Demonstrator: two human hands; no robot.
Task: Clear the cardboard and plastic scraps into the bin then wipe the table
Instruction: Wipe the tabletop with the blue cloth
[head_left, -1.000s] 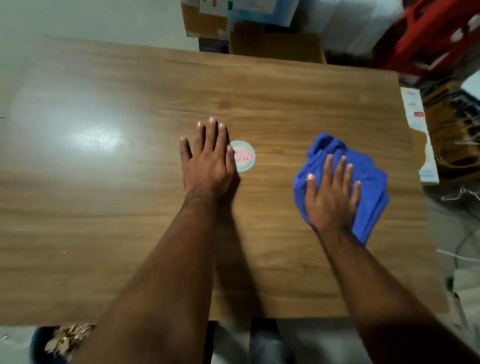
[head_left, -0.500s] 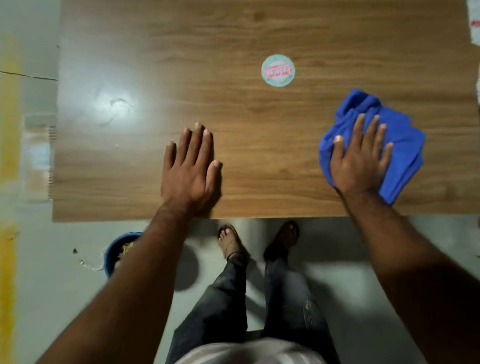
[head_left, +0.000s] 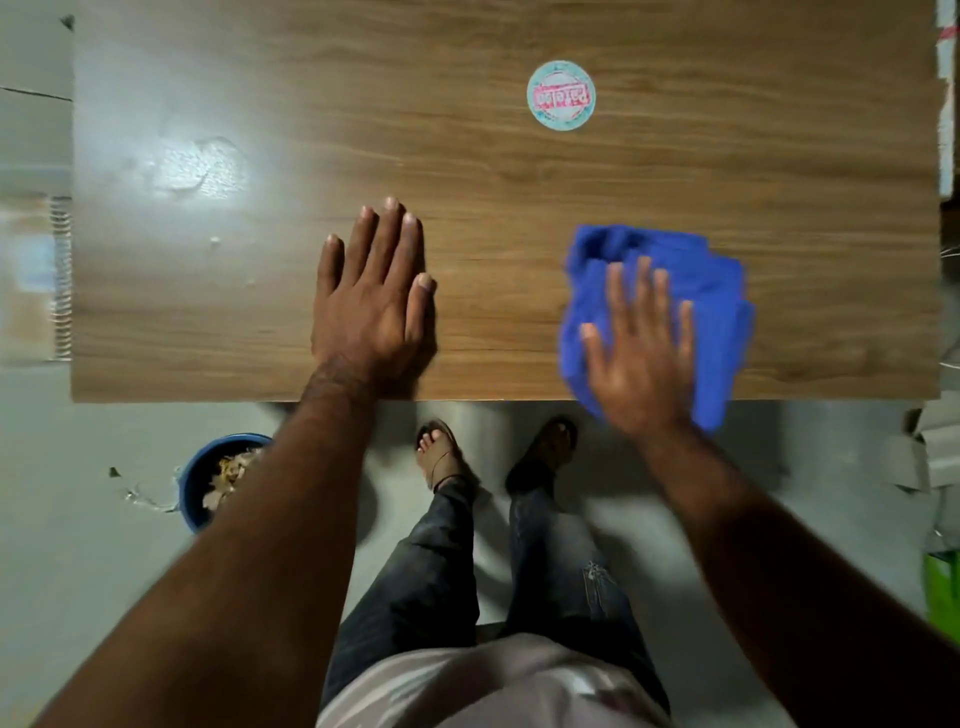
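Note:
My right hand (head_left: 641, 353) presses flat, fingers straight, on a crumpled blue cloth (head_left: 717, 291) at the near right edge of the wooden table (head_left: 260, 322). The cloth's near corner hangs just over that edge. My left hand (head_left: 371, 301) rests flat on the bare wood near the middle of the front edge. A blue bin (head_left: 195, 488) with scraps inside stands on the floor to the left, partly hidden by my left forearm.
A round teal sticker (head_left: 560, 96) with a pink label lies on the table beyond both hands. A wet shiny patch (head_left: 200, 166) shows at the left. Cardboard pieces (head_left: 930, 447) lie on the floor at the right. My feet are under the front edge.
My right hand has dragged the blue cloth toward me, down to the table's front edge. The view has tilted further down. My left hand stays flat near the front edge.

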